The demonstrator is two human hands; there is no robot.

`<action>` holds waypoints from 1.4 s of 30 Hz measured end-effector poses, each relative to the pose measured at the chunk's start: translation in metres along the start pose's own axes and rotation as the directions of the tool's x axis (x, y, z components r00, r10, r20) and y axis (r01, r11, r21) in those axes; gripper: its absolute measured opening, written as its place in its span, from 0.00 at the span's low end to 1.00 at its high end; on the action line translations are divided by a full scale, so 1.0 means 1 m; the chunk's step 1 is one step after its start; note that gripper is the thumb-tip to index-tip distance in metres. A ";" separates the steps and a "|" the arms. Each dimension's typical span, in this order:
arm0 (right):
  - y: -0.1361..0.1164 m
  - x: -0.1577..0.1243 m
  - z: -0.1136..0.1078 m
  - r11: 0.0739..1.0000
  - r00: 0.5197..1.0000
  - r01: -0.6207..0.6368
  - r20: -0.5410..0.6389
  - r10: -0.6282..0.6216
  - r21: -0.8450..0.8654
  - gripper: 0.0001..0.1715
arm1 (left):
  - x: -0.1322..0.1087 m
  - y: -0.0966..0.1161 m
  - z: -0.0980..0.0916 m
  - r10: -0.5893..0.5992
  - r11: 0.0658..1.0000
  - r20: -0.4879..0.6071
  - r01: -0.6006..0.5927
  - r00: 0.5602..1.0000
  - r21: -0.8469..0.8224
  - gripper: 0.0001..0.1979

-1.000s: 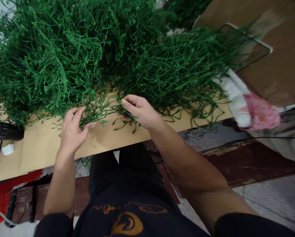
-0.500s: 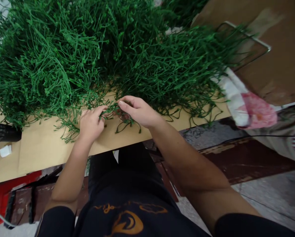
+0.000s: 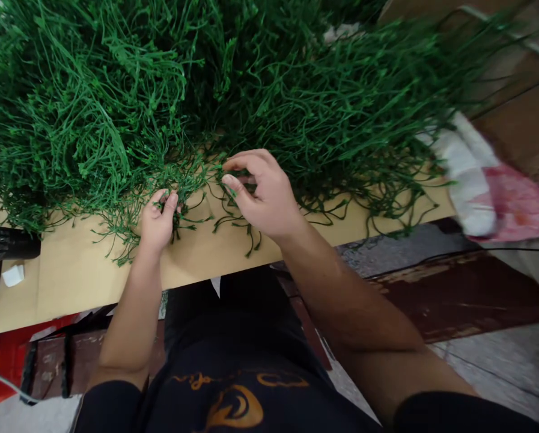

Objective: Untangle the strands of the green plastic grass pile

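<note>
Pinching a small green sprig (image 3: 176, 220), our left hand (image 3: 157, 224) is curled up, with its thumb pressed down by the bent fingers. Bits of the sprig poke out past the thumb. Our right hand (image 3: 267, 195) is bent like a loose letter C, with a gap between the thumb and the first finger. A bit of green shows by that thumb, but we cannot tell if the hand grips it. Our two hands are near each other but not touching. Both are over the front part of the tan table (image 3: 84, 270), just in front of the big pile of green stems (image 3: 93, 90). Loose stems lie around our hands. Far to the left, we see a black thing with white letters (image 3: 10, 242) near a white scrap (image 3: 13, 275).
</note>
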State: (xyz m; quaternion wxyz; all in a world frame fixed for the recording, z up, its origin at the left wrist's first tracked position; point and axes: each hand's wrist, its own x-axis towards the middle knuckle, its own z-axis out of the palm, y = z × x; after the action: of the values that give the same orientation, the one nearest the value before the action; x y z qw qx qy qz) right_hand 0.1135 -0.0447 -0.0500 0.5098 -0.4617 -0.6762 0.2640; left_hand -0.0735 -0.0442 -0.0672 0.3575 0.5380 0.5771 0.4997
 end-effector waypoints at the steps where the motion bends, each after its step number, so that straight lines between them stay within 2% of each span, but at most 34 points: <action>1: -0.003 0.000 0.000 0.999 0.999 0.034 -0.014 -0.034 -0.019 0.20 | 0.000 0.000 0.000 -0.007 1.000 -0.002 0.007 1.000 -0.009 0.21; 4: -0.009 0.001 0.002 0.994 0.995 0.101 0.002 -0.101 -0.049 0.21 | -0.001 0.002 0.000 -0.016 1.000 0.003 0.016 1.000 -0.002 0.25; 6: -0.009 0.002 0.005 0.994 0.995 0.097 0.037 -0.095 -0.041 0.24 | -0.003 0.003 -0.001 -0.009 1.000 0.010 0.009 1.000 0.012 0.26; 9: -0.005 0.003 0.012 0.999 0.991 -0.005 0.137 -0.001 0.042 0.28 | -0.005 0.004 0.000 0.018 0.999 0.059 -0.020 0.998 0.038 0.27; 12: 0.001 0.002 0.019 0.983 0.964 -0.144 0.239 0.114 0.112 0.29 | -0.007 0.003 0.000 0.031 0.999 0.091 -0.034 0.995 0.026 0.27; 14: 0.004 0.000 0.022 0.974 0.955 -0.192 0.253 0.157 0.119 0.29 | -0.008 0.001 0.001 0.029 1.000 0.094 -0.029 0.995 0.002 0.27; 16: 0.007 -0.001 0.024 0.976 0.968 -0.187 0.191 0.164 0.115 0.30 | -0.008 -0.001 0.002 0.009 1.000 0.076 -0.007 0.997 -0.022 0.27; 19: 0.006 -0.002 0.023 0.993 0.995 -0.101 0.024 0.099 0.063 0.29 | -0.008 -0.002 0.003 -0.026 0.999 0.042 0.028 0.999 -0.043 0.28; 21: 0.002 -0.002 0.022 1.000 1.000 -0.009 -0.010 0.009 -0.009 0.24 | -0.007 -0.002 0.003 -0.021 0.999 0.042 0.023 0.999 -0.042 0.29; 25: -0.006 -0.007 0.028 0.973 0.971 0.206 0.143 -0.190 -0.104 0.14 | -0.006 -0.001 0.001 0.034 0.999 0.067 -0.033 0.997 -0.028 0.28; 28: -0.003 -0.010 0.037 0.950 0.946 0.276 0.215 -0.241 -0.149 0.11 | -0.007 0.001 -0.001 0.053 0.998 0.078 -0.051 0.996 -0.028 0.27; 34: 0.004 -0.006 0.041 0.948 0.955 0.211 0.256 -0.147 -0.240 0.03 | -0.008 -0.005 -0.002 0.042 0.999 0.119 -0.039 0.992 -0.020 0.27; 39: -0.002 -0.006 0.033 0.974 0.965 0.136 0.247 -0.089 -0.182 0.06 | -0.006 -0.014 0.001 0.053 0.999 0.078 -0.054 0.995 0.005 0.26; 42: -0.006 -0.008 0.025 0.993 0.954 0.044 0.301 -0.008 -0.112 0.07 | -0.005 -0.014 0.002 0.035 0.999 0.040 -0.036 0.999 0.007 0.26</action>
State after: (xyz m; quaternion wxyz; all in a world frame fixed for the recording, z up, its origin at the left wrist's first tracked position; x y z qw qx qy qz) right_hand 0.0887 -0.0516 -0.0576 0.3768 -0.4366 -0.7659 0.2841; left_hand -0.0744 -0.0476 -0.0820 0.3580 0.5595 0.5622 0.4926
